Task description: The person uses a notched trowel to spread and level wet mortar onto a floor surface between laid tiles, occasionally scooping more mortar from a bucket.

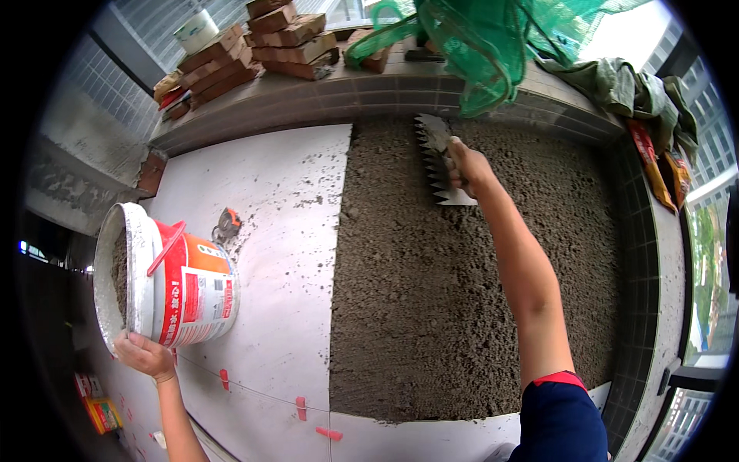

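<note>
My right hand (468, 171) is closed round the handle of a notched trowel (436, 137), whose toothed edge faces left. Its blade lies at the far part of a bed of damp, crumbly mortar (416, 308). On the left, my left hand (145, 356) grips the lower rim of a white plastic bucket (158, 239) with a red and orange label. The bucket is tipped toward the left, and grey mortar (120, 269) shows inside its mouth. Beneath it, large white tiles (285, 323) run up to the mortar's left edge, with crumbs scattered on them.
An orange and black tape measure (228, 222) lies beside the bucket. Several red tile wedges (301, 408) stand along the joints. Brick stacks (292, 42) and green netting (477, 46) sit on the far ledge. Cloth (623, 88) and orange packets (653, 165) lie at right.
</note>
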{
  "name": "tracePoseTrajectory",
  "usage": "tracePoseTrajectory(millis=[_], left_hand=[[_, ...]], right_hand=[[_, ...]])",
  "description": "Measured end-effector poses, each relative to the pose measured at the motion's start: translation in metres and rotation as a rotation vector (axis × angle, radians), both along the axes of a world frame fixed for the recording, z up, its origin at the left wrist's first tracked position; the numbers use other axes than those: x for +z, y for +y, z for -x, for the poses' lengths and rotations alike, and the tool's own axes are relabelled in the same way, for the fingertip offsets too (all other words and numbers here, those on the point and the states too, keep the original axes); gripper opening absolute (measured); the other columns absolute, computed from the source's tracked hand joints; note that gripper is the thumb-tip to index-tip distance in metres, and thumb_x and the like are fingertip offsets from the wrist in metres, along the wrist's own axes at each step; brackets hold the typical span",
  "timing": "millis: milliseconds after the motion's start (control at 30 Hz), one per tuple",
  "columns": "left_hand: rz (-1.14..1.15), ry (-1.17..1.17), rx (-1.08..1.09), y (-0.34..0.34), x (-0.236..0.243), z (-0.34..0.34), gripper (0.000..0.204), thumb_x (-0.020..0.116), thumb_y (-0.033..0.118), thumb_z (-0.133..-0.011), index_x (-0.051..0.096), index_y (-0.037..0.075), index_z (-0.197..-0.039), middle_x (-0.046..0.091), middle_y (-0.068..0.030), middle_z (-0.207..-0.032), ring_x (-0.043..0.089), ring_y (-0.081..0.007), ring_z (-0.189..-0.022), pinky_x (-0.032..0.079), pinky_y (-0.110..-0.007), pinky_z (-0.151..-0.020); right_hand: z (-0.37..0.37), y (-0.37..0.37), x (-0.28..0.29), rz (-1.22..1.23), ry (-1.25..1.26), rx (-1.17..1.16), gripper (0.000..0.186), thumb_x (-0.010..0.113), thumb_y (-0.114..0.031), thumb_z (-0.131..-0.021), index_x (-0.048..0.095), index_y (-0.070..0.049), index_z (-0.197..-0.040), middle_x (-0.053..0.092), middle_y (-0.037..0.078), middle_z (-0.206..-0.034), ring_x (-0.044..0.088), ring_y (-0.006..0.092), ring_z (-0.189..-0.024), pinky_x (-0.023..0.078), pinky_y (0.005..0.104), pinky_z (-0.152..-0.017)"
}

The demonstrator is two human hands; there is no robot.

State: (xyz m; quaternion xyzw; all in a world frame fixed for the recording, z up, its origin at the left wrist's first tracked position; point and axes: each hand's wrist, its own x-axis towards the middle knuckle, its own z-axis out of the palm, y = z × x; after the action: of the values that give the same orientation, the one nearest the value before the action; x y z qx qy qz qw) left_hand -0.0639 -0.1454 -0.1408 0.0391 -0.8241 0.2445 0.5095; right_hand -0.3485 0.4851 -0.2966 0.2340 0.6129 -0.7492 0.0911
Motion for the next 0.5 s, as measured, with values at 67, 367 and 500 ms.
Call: tracePoseTrajectory(millis=[67, 367, 500], left_hand=[[-0.042, -0.014, 0.003, 0.002, -0.003, -0.001, 0.021, 0.040, 0.016, -0.098, 0.050, -0.003, -0.100, 0.053, -0.0197, -0.094, 0.051, -0.0383, -0.087, 0.039, -0.047, -0.080], [-0.063, -0.004, 0.010, 0.007, 0.004, -0.003, 0.019, 0.040, 0.015, -0.098, 0.049, -0.001, -0.098, 0.052, -0.0178, -0.093, 0.051, -0.0365, -0.086, 0.039, -0.045, -0.078], [-0.104, -0.030, 0.029, -0.001, 0.000, -0.006, 0.019, 0.040, 0.015, -0.098, 0.049, -0.001, -0.099, 0.051, -0.0178, -0.092, 0.051, -0.0364, -0.086, 0.039, -0.045, -0.078]], right_hand=[[0.008, -0.044, 0.001, 0.012, 0.006, 0.002, 0.044, 0.053, -0.046, -0.094, 0.057, -0.003, -0.086, 0.052, 0.006, -0.069, 0.047, 0.0173, -0.052, 0.039, 0.0337, -0.046], [0.026, -0.173, 0.008, 0.081, 0.032, -0.032, 0.038, 0.052, -0.036, -0.097, 0.053, 0.001, -0.104, 0.055, 0.008, -0.069, 0.050, 0.0173, -0.051, 0.041, 0.0350, -0.043], [0.033, -0.212, 0.014, 0.091, -0.029, 0.097, 0.038, 0.050, -0.039, -0.097, 0.053, -0.002, -0.102, 0.051, 0.005, -0.073, 0.047, 0.0131, -0.053, 0.040, 0.0322, -0.045]])
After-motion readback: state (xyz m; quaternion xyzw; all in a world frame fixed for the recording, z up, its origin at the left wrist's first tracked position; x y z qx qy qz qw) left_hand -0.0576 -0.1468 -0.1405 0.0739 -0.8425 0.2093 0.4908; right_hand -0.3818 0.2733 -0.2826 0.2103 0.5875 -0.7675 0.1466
